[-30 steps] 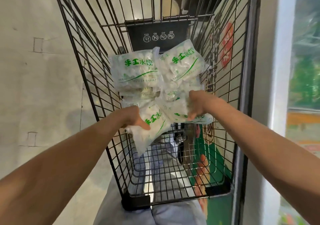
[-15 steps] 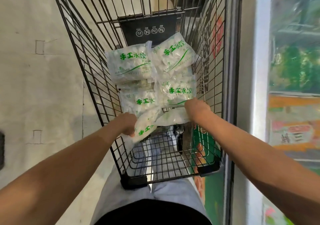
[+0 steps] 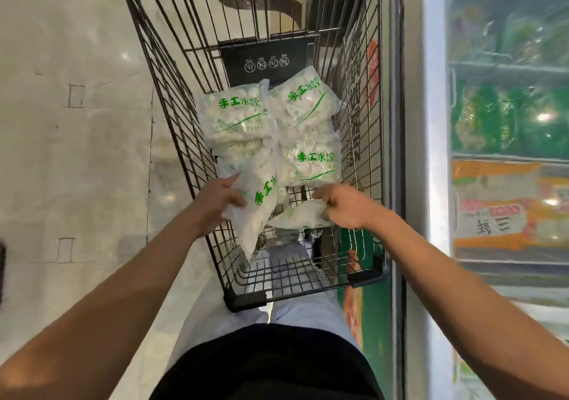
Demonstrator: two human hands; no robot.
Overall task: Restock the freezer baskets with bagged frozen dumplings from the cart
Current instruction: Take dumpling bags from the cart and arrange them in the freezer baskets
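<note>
From the head view I see the wire cart [image 3: 197, 140] holding stacked dumpling bags [image 3: 237, 116] toward twelve o'clock. My left hand [image 3: 220, 204] grips one hanging bag [image 3: 261, 211]; my right hand [image 3: 345, 205] pinches another bag [image 3: 300, 216]. The freezer door [image 3: 508, 122] stands at three o'clock.

White dumpling bags [image 3: 303, 159] with green lettering – black wire cart [image 3: 184, 116] – pale marbled floor [image 3: 77, 153]

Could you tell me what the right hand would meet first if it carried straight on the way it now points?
Probably the dumpling bag lying just ahead of the right hand, which already holds another bag; depth is hard to judge from this one view.
</note>
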